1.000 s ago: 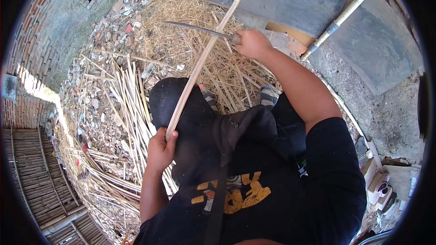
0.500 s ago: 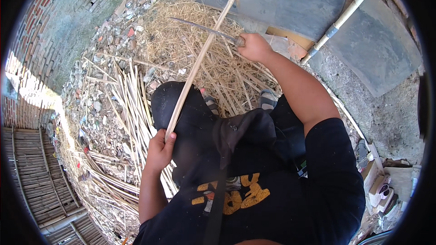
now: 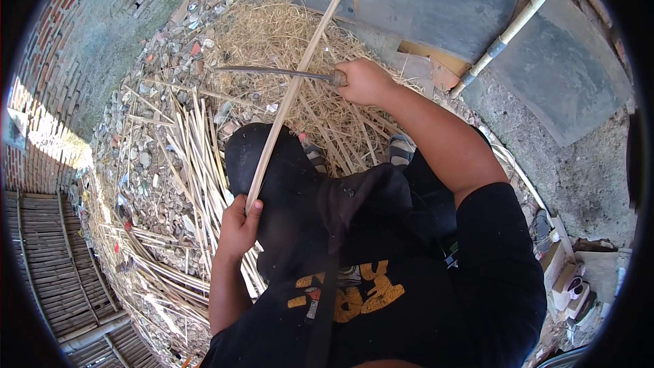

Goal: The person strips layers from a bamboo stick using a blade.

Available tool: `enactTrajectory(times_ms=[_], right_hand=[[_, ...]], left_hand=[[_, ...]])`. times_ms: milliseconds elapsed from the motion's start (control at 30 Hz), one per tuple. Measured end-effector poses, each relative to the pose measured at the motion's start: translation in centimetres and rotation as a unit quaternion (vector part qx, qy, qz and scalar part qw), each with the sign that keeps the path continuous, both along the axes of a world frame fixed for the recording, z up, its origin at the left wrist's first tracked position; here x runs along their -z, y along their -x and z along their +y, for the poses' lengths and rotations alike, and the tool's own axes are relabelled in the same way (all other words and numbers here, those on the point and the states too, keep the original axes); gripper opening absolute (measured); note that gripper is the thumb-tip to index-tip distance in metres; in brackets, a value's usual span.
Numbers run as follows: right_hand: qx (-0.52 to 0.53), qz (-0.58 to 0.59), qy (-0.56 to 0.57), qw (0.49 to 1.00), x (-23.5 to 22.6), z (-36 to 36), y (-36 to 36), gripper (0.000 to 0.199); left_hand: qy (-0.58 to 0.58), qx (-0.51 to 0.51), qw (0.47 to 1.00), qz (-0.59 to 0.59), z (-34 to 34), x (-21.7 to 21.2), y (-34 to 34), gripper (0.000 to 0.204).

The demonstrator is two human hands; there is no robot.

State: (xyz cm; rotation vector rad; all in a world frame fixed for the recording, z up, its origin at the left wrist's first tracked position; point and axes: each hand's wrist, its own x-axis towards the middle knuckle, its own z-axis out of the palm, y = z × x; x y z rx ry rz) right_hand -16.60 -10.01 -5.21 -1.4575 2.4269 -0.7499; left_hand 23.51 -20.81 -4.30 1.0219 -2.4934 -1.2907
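My left hand (image 3: 240,223) is closed round the near end of a long pale bamboo strip (image 3: 286,105). The strip slants up and away over my left thigh, its far end raised above the straw. In my right hand (image 3: 364,82) is the handle of a long, thin, dark-bladed knife (image 3: 276,70), its tip toward the left. The blade crosses the strip a bit past its middle and appears to touch it. My fingers hide most of the handle.
Pale shavings (image 3: 266,27) heap up in front of my feet. To the left lie several split bamboo strips (image 3: 204,150) on rubble. A brick wall (image 3: 54,82) stands at left; grey panels (image 3: 436,7) and a white pipe (image 3: 518,24) are at the far right. A bamboo lattice (image 3: 58,259) is at lower left.
My right hand has drawn the knife nearer and to the left, down along the strip. The strip's far end has tipped slightly left. My left hand keeps its grip almost in place.
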Motion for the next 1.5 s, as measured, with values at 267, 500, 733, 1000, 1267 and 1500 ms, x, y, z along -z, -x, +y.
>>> enactTrajectory(times_ms=[267, 500, 733, 1000, 1267, 1500], right_hand=[[-0.063, 0.018, -0.070, 0.995, -1.0, 0.0, -2.1, 0.018], [-0.005, 0.020, -0.013, 1.000, -2.1, -0.2, -2.4, 0.020], [0.088, 0.005, -0.032, 0.996, 0.7, 0.6, 2.1, 0.025], [0.034, 0.023, -0.014, 0.999, -1.5, 0.9, -0.6, 0.028], [0.029, -0.005, -0.040, 0.999, 0.1, 0.8, 1.6, 0.023], [0.086, -0.020, -0.004, 0.996, -1.2, 0.4, 2.5, 0.038]], left_hand=[[0.020, 0.001, 0.999, -0.035, 1.2, -1.3, 1.2, 0.042], [0.054, 0.003, 0.998, -0.017, 1.0, -1.1, 0.0, 0.040], [0.034, 0.013, 0.998, -0.053, 1.3, -2.4, 1.1, 0.038], [0.032, 0.023, 0.999, -0.011, 0.9, -1.4, 0.1, 0.038], [-0.006, 0.018, 0.999, -0.026, 0.3, -1.1, -0.1, 0.039], [-0.060, 0.002, 0.998, 0.004, 0.4, -1.5, -0.5, 0.027]])
